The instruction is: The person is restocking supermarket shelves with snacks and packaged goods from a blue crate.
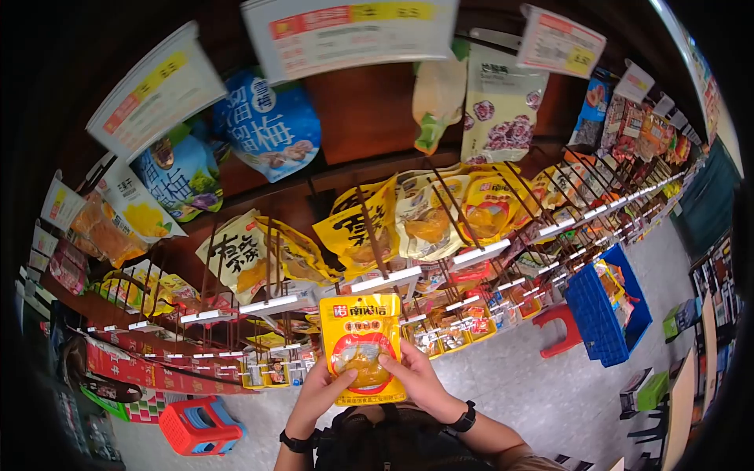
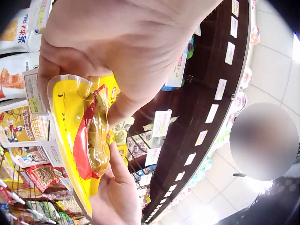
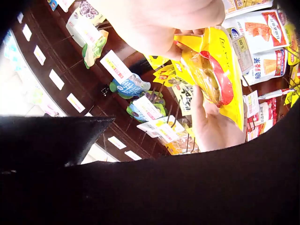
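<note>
Both hands hold up one yellow snack packet with a red-edged clear window, its printed front towards the head camera. My left hand grips the packet's left edge, thumb laid over the front. On the opposite edge my right hand pinches it the same way, its thumb at the window. In the left wrist view the packet stands edge-on between the hands, brownish food showing through the window. From the right wrist, the packet appears tilted, with the left hand beyond it.
Racks of hanging packets stand ahead, with yellow packets on hooks and blue packets higher up. Price tags jut out along the top. On the floor are a red stool at left and a blue basket at right.
</note>
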